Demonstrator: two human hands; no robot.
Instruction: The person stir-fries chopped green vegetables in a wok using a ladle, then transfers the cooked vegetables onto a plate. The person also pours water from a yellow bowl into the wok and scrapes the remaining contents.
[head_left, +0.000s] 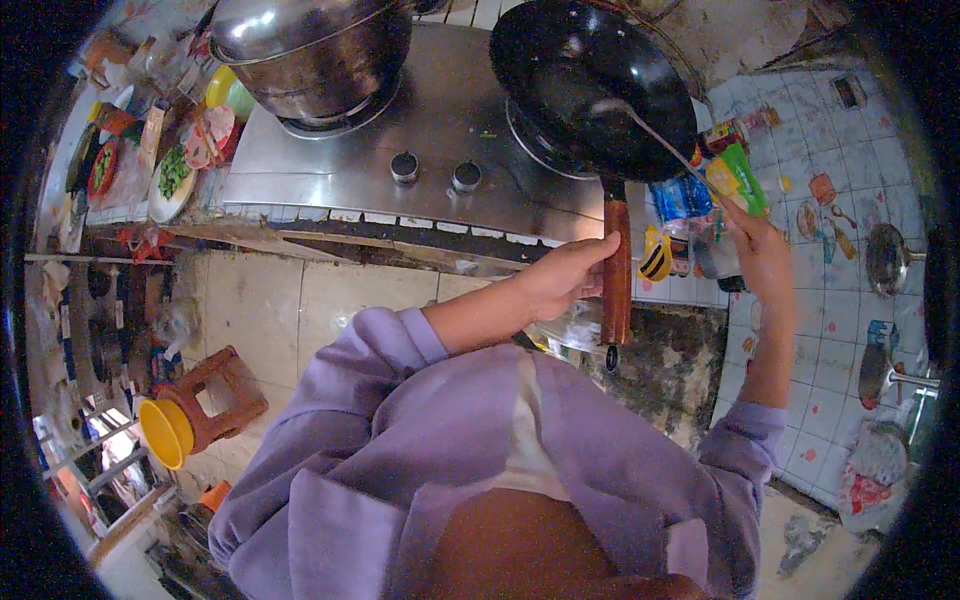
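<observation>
A black wok (577, 97) is at the right burner of a stainless steel gas stove (300, 169), its pan tilted. My left hand (570, 277) is closed around the wok's wooden handle (616, 270). In my right hand (761, 251) is the upper end of a long metal ladle (667, 146), whose bowl end rests inside the wok or just above its surface; which one I cannot tell. A large lidded steel pot (322, 67) stands on the left burner. Two control knobs (466, 177) sit on the stove front between the burners.
Left of the stove are an oval plate of chopped greens (174, 176), a red-rimmed bowl (103, 169) and other dishes. Seasoning packets (739, 176) and a yellow container (655, 255) crowd the right counter beside the tiled wall. A brown stool (225, 397) and yellow basin (165, 433) are at lower left.
</observation>
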